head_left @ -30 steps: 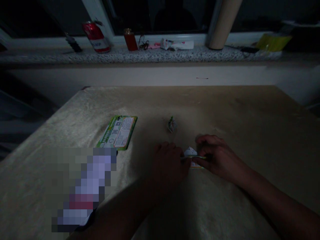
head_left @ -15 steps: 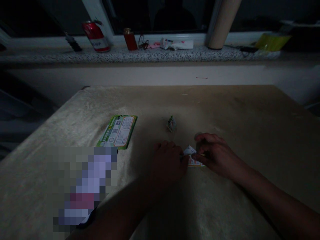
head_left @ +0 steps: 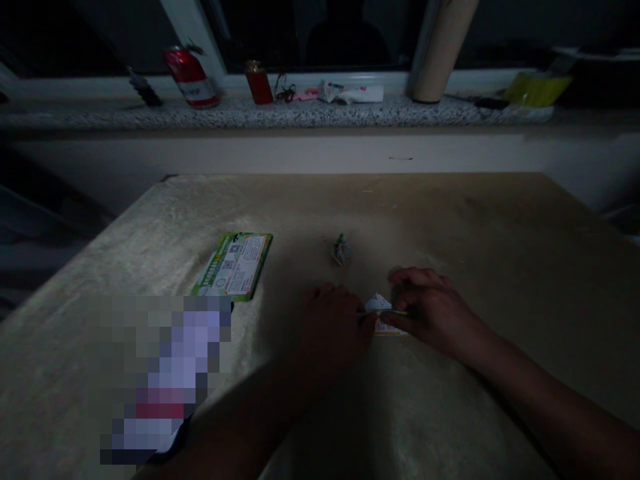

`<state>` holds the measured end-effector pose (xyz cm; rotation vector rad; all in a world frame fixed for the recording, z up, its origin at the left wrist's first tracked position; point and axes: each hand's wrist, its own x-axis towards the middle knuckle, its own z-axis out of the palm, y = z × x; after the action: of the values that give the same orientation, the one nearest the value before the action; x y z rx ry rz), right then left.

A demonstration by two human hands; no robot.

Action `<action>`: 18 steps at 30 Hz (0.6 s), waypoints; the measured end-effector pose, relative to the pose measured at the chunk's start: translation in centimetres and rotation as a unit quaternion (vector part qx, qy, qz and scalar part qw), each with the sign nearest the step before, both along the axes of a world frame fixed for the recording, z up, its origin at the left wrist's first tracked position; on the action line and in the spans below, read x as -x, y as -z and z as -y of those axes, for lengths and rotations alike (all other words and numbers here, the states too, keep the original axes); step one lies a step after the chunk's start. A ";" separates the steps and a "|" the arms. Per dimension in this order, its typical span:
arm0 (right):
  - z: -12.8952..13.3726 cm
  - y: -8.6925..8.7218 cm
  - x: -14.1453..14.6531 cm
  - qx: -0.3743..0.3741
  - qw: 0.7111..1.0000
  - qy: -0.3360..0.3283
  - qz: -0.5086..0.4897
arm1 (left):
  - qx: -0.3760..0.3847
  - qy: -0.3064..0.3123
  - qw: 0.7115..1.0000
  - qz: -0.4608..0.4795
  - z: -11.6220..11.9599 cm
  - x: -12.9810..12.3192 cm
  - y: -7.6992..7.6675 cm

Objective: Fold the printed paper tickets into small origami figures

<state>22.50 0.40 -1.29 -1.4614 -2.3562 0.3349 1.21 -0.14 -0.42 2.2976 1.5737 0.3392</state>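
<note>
Both my hands meet over a small printed sheet of paper (head_left: 379,302) on the table, its top folded to a point. My left hand (head_left: 337,327) is closed on its left side, thumb pressed at the paper. From the right, my right hand (head_left: 433,307) pinches the paper's folded edge with thumb and fingers. White paper with orange and blue print shows between the hands; the rest of it is hidden by them. Just beyond lies a small crumpled or folded paper piece (head_left: 341,250), touched by neither hand.
To the left are a green printed packet or booklet (head_left: 237,267) and a pixelated phone-like object (head_left: 185,367) on the table (head_left: 450,220). The granite windowsill (head_left: 300,119) holds a red can (head_left: 191,77), a red jar (head_left: 259,83), a cardboard tube (head_left: 443,53) and a yellow item (head_left: 537,89).
The paper's folded edge between my hands stands out a little more, showing a thin yellow-green strip. My hands stay nearly in place; the whole view shifts slightly.
</note>
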 end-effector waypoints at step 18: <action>-0.2 0.3 -3.4 0.044 0.999 0.018 0.022 | 0.054 0.002 0.997 -0.050 -1.1 2.3 -1.3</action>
<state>25.92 0.64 -1.59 -1.5640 -2.3734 0.4069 -1.08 0.92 0.84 2.2650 1.5931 0.1366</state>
